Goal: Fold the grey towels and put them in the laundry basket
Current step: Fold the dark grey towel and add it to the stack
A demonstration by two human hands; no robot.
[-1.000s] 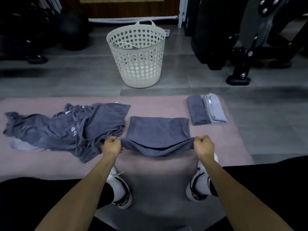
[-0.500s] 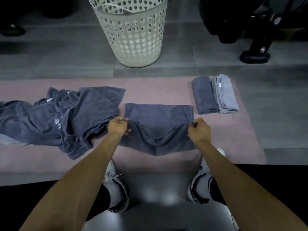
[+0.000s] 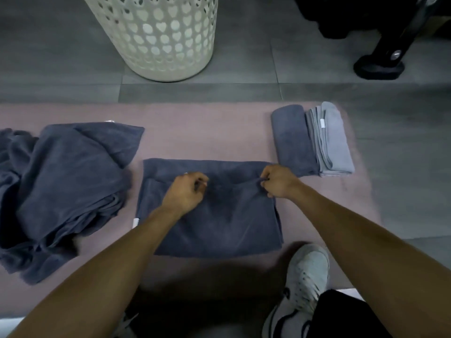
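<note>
A dark grey towel (image 3: pixel 219 215), folded into a rectangle, lies flat on the pink mat (image 3: pixel 207 132) directly under both hands. The right hand (image 3: pixel 277 181) pinches the cloth near the towel's far right corner, its fingers curled round a small ridge of fabric. The left hand (image 3: pixel 186 190) sits over the far middle of the same towel with its fingers curled in — whether it actually holds any cloth cannot be told. Just beyond and to the right of the right hand two folded towels lie side by side and touching: a dark grey folded towel (image 3: pixel 292 140) and a light grey folded towel (image 3: pixel 333 142). Well to the left of the left hand is a rumpled heap of unfolded grey towels (image 3: pixel 58 186). Past the mat, ahead of the hands on the grey tiled floor (image 3: pixel 317 69), stands the cream perforated laundry basket (image 3: pixel 158 37) — only its lower part shows. A white sneaker (image 3: pixel 305 276) shows below the right forearm.
</note>
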